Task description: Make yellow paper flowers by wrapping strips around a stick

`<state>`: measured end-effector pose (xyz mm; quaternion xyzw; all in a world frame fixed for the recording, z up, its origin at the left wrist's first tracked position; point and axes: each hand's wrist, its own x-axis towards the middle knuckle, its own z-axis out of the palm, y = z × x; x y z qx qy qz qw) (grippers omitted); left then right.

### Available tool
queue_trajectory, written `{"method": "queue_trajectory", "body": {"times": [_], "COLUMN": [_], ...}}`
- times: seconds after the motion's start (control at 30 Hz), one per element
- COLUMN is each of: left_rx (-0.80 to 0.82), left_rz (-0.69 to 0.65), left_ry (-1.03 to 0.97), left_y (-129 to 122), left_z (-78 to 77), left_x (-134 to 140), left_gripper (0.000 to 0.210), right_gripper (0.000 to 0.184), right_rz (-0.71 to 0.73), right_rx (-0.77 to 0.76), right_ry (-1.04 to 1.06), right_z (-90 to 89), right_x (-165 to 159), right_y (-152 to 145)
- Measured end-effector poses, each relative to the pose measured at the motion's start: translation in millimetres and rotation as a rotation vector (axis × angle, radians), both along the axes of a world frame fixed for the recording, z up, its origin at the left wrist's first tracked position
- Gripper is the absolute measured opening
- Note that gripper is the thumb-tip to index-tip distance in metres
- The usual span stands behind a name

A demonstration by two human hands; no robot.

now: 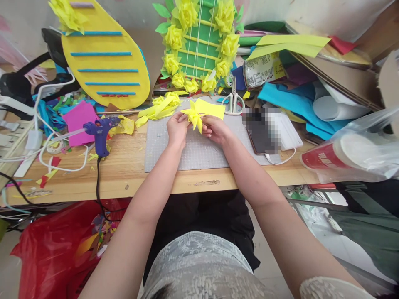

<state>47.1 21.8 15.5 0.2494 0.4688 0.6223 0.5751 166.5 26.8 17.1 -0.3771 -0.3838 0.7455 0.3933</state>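
Between my two hands, above the grey cutting mat (202, 153), is a yellow paper flower (195, 116) with pointed petals. Fingers of my left hand (178, 129) pinch it from the left. My right hand (215, 128) grips its right side, the fingers curled and partly hidden behind the petals. Just behind the flower lies a flat yellow paper sheet (209, 109). Yellow paper strips (160, 109) are heaped to the left of it on the mat's far edge. White-handled scissors (233, 101) rest at the mat's back right.
A purple glue gun (101, 135) stands on the left, its black cord hanging over the table edge. A phone (263, 132) and a white power bank (288, 131) lie right. Behind stand a yellow teardrop panel (106, 62) and a green, flower-edged panel (201, 37). A red cup (327, 155) is far right.
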Motion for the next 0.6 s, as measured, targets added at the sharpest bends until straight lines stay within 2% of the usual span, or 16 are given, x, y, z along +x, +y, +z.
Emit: {"method": "queue_trajectory", "body": {"times": [0.13, 0.23, 0.33, 0.4, 0.5, 0.6], "left_rx": [-0.021, -0.056, -0.084, -0.104, -0.132, -0.159], "left_rz": [0.007, 0.018, 0.042, 0.057, 0.080, 0.107], "left_ry": [-0.005, 0.011, 0.033, 0.043, 0.042, 0.041], "left_y": [0, 1, 4, 5, 5, 5], "left_z": [1.3, 1.0, 0.1, -0.3, -0.2, 0.4], "left_x": [-1, -3, -5, -5, -5, -4], "left_gripper": [0.020, 0.021, 0.021, 0.023, 0.028, 0.033], "right_gripper": [0.012, 0.008, 0.034, 0.043, 0.043, 0.036], "right_rz": [0.048, -0.028, -0.195, -0.224, -0.185, -0.169], "right_rx": [0.044, 0.114, 0.307, 0.474, 0.629, 0.632], "right_ry": [-0.068, -0.184, -0.369, -0.480, -0.553, -0.510], "right_z": [-2.7, -5.9, -9.4, -11.8, -15.2, -17.3], "right_x": [-2, -5, -4, -2, -1, -3], "right_y": [0, -1, 0, 2, 4, 4]}}
